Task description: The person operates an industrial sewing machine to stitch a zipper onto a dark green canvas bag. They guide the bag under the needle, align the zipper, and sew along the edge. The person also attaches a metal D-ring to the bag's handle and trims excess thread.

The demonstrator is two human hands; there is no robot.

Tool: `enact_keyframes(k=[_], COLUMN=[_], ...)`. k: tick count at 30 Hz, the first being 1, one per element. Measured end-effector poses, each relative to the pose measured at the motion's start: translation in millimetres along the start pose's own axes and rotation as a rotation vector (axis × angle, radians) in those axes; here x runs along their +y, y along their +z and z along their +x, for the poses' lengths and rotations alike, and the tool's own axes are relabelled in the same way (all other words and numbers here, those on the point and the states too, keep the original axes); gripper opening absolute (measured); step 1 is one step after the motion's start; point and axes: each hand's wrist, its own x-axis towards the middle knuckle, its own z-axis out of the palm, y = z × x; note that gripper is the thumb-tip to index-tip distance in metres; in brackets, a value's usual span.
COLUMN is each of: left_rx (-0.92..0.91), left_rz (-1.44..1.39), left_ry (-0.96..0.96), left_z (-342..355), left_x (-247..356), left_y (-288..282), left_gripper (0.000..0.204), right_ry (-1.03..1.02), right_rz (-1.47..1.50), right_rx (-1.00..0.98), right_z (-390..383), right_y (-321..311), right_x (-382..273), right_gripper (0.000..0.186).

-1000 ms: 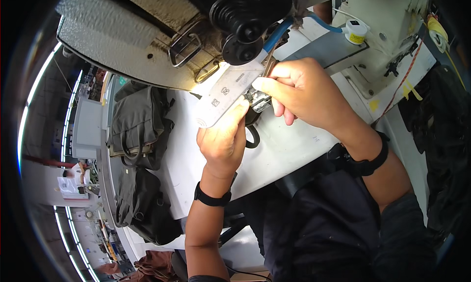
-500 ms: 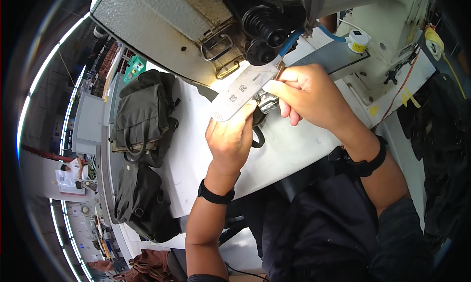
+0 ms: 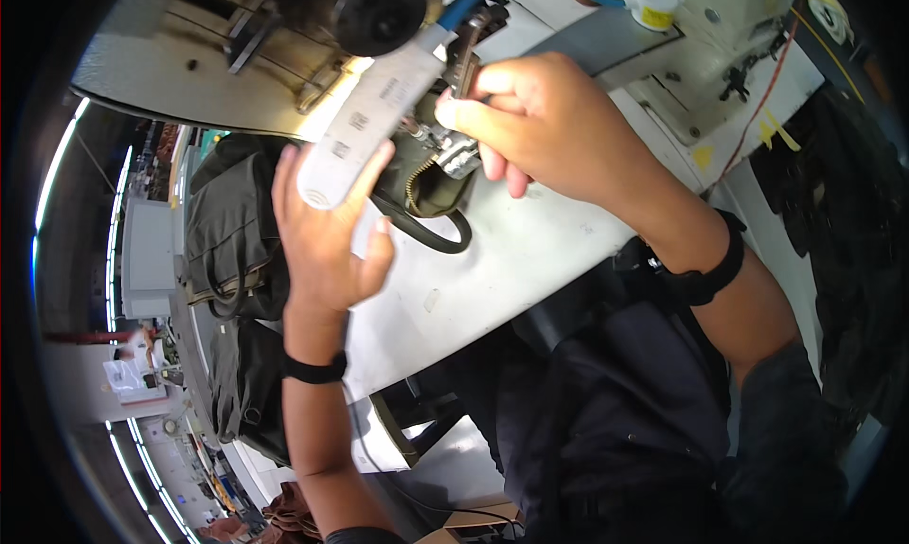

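My left hand (image 3: 322,250) is open with its fingers spread, partly behind a white oblong plate-like device (image 3: 365,123) that hangs below the sewing machine (image 3: 237,42). To its right, my right hand (image 3: 549,127) is closed, thumb against forefinger, beside the metal needle and presser-foot parts (image 3: 458,156). What it pinches, if anything, is too small to make out. Under those parts lies a dark green bag (image 3: 437,192) with a brass-coloured zipper (image 3: 412,186). Its looped handle (image 3: 445,245) rests on the white table (image 3: 445,303). The device covers part of the bag.
Several dark green bags (image 3: 232,222) are piled along the table's left side. A small white and yellow round unit (image 3: 655,8) with a blue tube sits at the back right, near the machine's pillar (image 3: 734,33). Dark material (image 3: 805,231) lies at the far right.
My left hand has let go near the presser foot, moved left and spread its fingers. My right hand stays pinched by the metal parts. The view has shifted, showing more of the bag and zipper.
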Motion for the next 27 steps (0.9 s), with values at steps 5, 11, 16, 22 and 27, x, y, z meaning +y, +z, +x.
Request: enact_keyframes(k=[5,11,16,22,27], left_rx=[-0.072,0.171,0.143,0.162,0.138], left_rz=[0.119,0.249,0.128,0.351,0.428], left_ry=[0.064,0.058,0.045,-0.096,-0.201], left_z=[-11.4,-7.9,-36.6,-29.3,-20.4], left_x=[-36.5,-44.9,-23.6,-13.7,-74.0], left_y=[20.7,29.5,-9.9,-23.5,21.2], left_gripper=[0.079,0.057,0.038,0.067,0.076], right_ry=[0.006,-0.017,-0.053,-0.071,-0.045], right_rz=[-0.009,0.065,0.092,0.106,0.102], right_rx=[0.083,0.099,0.128,0.124,0.145], right_z=[-1.2,-1.1,-2.5,-3.1,-2.0], right_y=[11.4,13.5,16.3,15.9,22.9], right_x=[-3.4,4.7,11.0,13.4,11.9], right_gripper=[0.030,0.031,0.030,0.029,0.030])
